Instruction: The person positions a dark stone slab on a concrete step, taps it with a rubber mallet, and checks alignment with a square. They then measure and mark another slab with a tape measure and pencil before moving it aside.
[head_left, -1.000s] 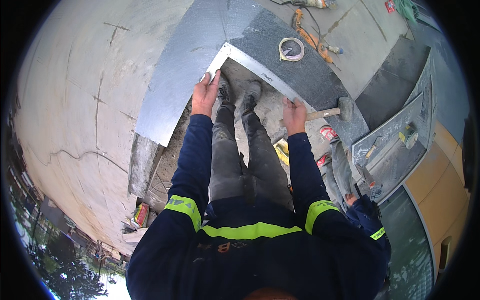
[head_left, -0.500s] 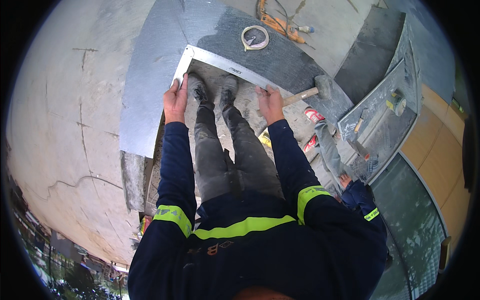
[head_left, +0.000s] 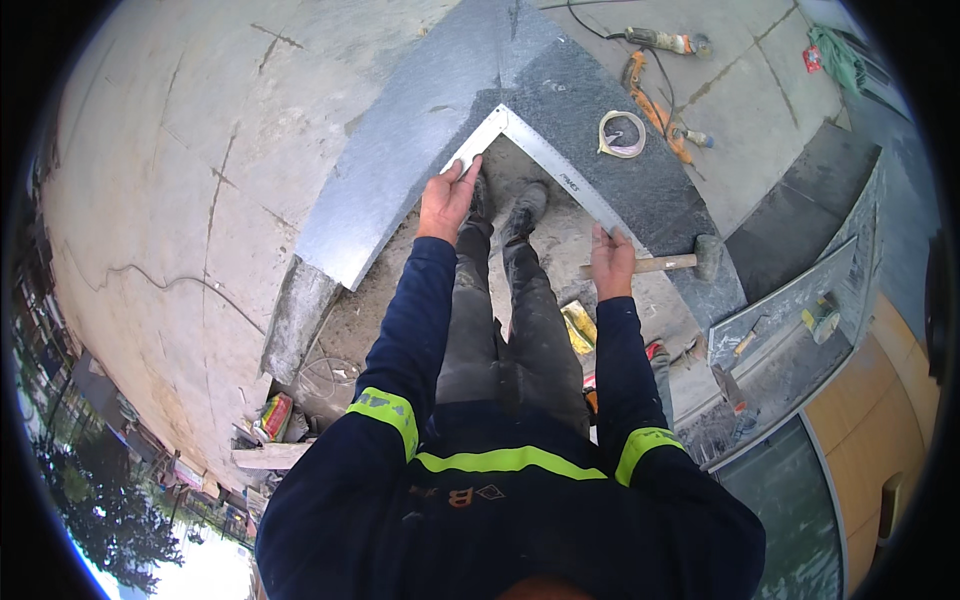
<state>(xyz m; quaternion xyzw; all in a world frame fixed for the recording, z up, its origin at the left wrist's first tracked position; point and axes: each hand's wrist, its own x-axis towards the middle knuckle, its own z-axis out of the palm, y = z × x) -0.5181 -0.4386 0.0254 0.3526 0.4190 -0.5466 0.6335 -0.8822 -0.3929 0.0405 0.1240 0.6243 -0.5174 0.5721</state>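
A metal carpenter's square [head_left: 562,172] lies along the inner corner where two dark grey stone slabs meet, the left slab [head_left: 385,165] and the right slab [head_left: 665,195]. My left hand [head_left: 447,205] grips the short leg, thumb and fingers on its edges. Near the end of the long leg, my right hand [head_left: 612,262] holds it between thumb and fingers. A mallet [head_left: 707,258] rests with its head on the right slab. Its wooden handle passes beneath my right hand; whether they touch is unclear.
A small tub [head_left: 622,134] stands on the right slab. Beyond are an orange power tool [head_left: 648,92] and an angle grinder [head_left: 660,40]. A yellow bag [head_left: 580,327] lies beside my legs. On the right, a stone trough [head_left: 790,300] holds tools; a co-worker's leg [head_left: 660,375] shows near my right sleeve.
The view has turned, so the square, slabs and hands appear farther right. Both hands keep hold of the square. The co-worker is now mostly hidden behind my right arm.
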